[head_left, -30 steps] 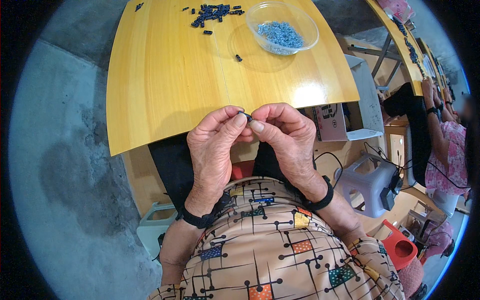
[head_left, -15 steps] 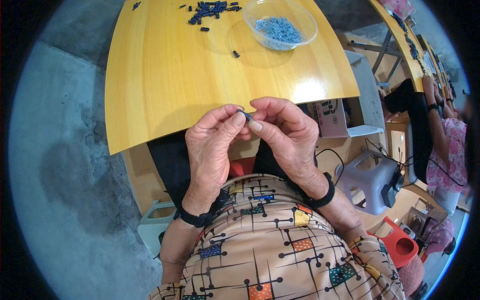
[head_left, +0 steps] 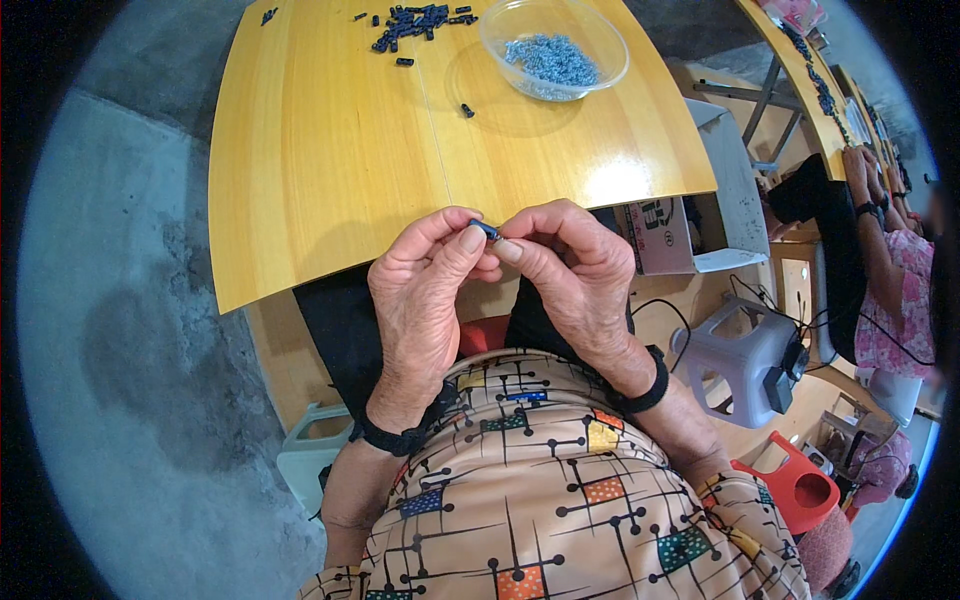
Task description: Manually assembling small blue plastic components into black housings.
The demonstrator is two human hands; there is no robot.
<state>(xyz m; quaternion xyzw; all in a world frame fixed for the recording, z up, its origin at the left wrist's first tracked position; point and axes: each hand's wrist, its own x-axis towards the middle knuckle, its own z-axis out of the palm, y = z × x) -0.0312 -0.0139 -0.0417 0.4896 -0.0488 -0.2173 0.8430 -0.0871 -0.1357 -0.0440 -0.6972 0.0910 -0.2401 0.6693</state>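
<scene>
Just off the table's near edge, my left hand [head_left: 415, 285] pinches a small dark blue cylindrical part [head_left: 484, 229] between thumb and fingers. My right hand [head_left: 575, 270] meets it from the other side, thumb and forefinger closed at the part's right end. Whatever tiny thing those fingertips may hold is hidden. A similar dark part [head_left: 467, 110] lies alone on the table beyond my hands. Farther off is a pile of dark parts [head_left: 420, 20]. To its right, a clear round plastic bowl [head_left: 490, 65] holds many tiny pale blue pieces [head_left: 555, 60].
The yellow wooden table [head_left: 310, 150] ends just in front of my body. An open cardboard box [head_left: 735, 190] stands below its right edge, with a grey plastic stool [head_left: 735, 350] and a red stool [head_left: 795, 490] nearer. Another person [head_left: 890, 290] works at a second table on the right.
The dark part has tilted slightly between my fingertips, and both hands keep almost the same place. The table and bowl appear shifted slightly left as the view moved.
</scene>
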